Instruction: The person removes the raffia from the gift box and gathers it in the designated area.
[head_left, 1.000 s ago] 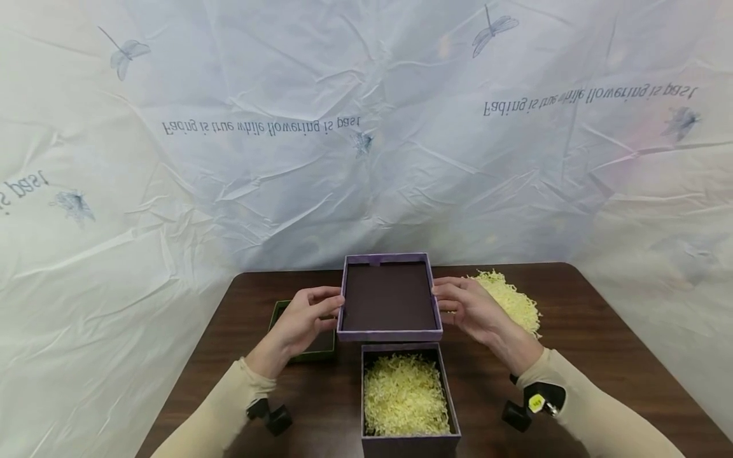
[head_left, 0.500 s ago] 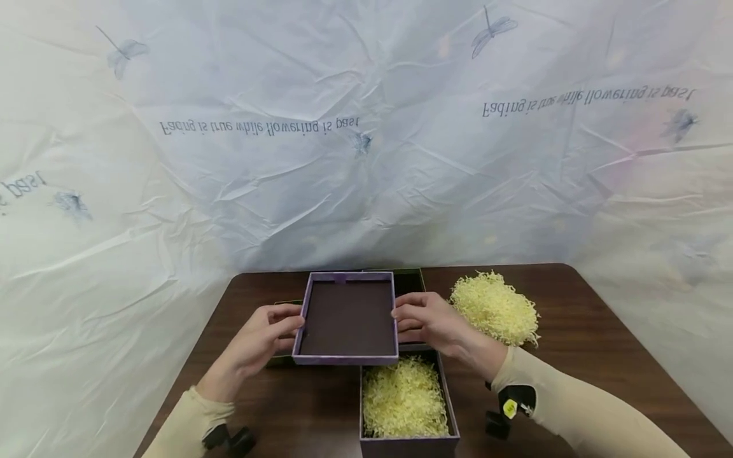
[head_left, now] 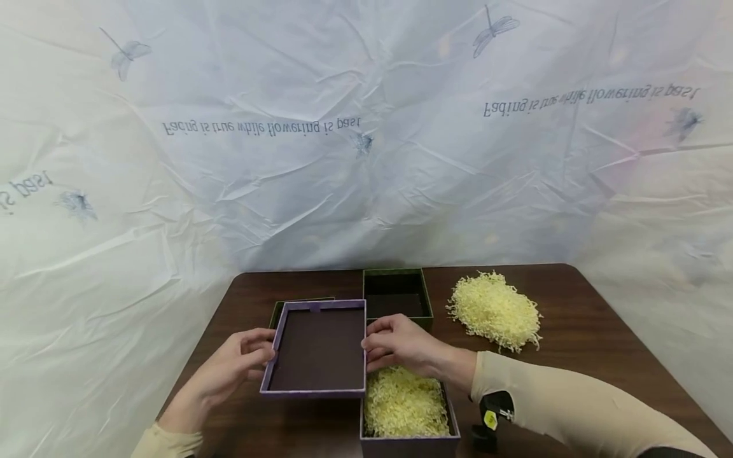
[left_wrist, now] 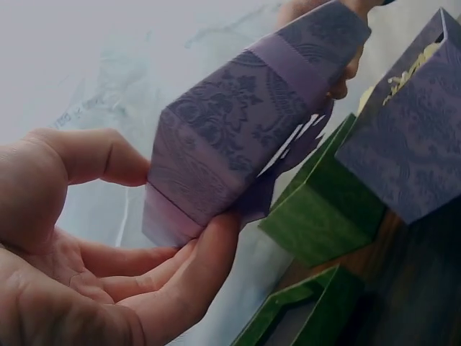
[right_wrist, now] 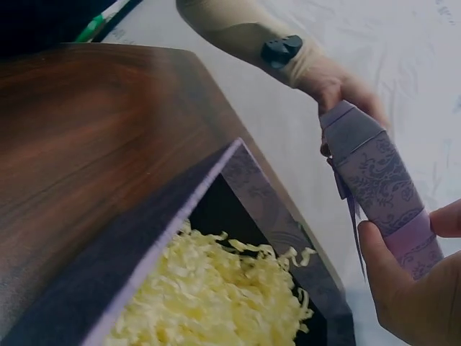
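My left hand [head_left: 231, 367] and right hand [head_left: 408, 346] hold a purple box lid [head_left: 318, 348] between them, one at each side, its dark inside facing up. In the left wrist view the lid's patterned side [left_wrist: 230, 119] shows, with a ribbon around it and the left fingers [left_wrist: 205, 270] at its edge. Below and right of the lid stands the purple box [head_left: 410, 447], filled with pale yellow shredded paper [head_left: 405, 407]. The lid overlaps the box's left edge in the head view. In the right wrist view the right thumb [right_wrist: 385, 270] presses on the lid's side.
A green box [head_left: 397, 299] stands at the back of the wooden table [head_left: 578, 356]. A green lid [head_left: 277, 312] lies behind the purple lid, mostly hidden by it. A loose heap of yellow shredded paper [head_left: 495, 312] lies at the back right. A white printed sheet [head_left: 366, 191] hangs behind.
Both hands have carried the purple lid left and toward the person, from behind the purple box to its left. The green box behind has come into view.
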### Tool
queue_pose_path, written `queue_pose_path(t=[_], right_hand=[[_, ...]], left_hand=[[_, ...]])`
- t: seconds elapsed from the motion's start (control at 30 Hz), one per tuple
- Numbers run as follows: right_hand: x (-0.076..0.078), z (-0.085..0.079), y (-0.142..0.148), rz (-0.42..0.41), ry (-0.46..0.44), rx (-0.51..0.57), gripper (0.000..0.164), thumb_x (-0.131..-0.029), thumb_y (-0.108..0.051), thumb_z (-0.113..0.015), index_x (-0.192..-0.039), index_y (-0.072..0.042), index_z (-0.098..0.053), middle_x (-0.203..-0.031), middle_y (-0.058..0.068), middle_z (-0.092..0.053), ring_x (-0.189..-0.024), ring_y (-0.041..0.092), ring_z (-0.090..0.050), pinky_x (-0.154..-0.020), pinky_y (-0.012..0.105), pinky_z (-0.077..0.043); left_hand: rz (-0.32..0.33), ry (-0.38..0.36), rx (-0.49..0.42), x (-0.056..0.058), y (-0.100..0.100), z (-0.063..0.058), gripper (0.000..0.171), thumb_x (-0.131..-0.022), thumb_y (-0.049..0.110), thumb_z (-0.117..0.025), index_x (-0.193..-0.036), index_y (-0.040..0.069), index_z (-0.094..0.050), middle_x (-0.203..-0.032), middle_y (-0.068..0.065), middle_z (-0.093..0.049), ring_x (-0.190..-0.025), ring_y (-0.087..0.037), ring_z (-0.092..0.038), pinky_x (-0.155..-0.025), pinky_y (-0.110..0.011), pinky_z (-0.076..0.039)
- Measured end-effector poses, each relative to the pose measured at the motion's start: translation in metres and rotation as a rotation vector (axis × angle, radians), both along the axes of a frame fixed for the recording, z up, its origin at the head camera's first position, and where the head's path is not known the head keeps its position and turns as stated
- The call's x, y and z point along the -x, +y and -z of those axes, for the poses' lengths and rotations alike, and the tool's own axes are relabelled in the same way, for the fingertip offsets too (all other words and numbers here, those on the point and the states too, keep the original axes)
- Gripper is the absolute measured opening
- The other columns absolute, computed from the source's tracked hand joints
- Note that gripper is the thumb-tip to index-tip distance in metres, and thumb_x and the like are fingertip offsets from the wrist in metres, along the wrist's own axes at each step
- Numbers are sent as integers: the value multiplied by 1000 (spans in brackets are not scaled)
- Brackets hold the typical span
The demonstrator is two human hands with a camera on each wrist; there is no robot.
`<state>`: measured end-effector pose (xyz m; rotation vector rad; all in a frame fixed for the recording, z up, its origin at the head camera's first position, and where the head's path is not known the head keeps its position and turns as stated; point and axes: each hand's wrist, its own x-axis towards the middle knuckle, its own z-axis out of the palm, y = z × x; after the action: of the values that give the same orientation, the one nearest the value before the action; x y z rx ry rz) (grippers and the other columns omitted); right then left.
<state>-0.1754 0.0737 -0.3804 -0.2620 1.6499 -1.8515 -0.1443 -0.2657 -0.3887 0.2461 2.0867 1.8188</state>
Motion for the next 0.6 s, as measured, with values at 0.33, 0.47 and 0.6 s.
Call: queue_pose_path(t=[0.33, 0.47, 0.6], right_hand=[[-9, 3, -28, -31, -24, -74, 52, -92, 2, -60, -136, 18, -38, -114, 25, -60, -88, 24, -68, -80, 39, -60], [-14, 8, -39, -25, -24, -104, 47, -91, 3, -60, -132, 18, -42, -108, 25, -63, -87, 26, -69, -78, 41, -60], [-18, 12, -51, -31, -21, -125, 38, -90, 4, -60, -124, 16, -49, -99, 23, -66, -86, 31, -70, -76, 43, -60]], left_hand=[[12, -14, 85, -12, -25, 9, 65, -96, 11, -56, -141, -22, -23, -106, -5, -59, -100, -14, -59, -79, -37, -57], [40, -7, 61, -16, -34, 17, 62, -97, 10, -54, -140, -23, -24, -108, -4, -63, -100, -14, -60, -79, -40, -57], [80, -7, 7, -21, -45, 27, 57, -98, 6, -52, -137, -25, -25, -108, -2, -66, -98, -13, -63, -78, -40, -59]])
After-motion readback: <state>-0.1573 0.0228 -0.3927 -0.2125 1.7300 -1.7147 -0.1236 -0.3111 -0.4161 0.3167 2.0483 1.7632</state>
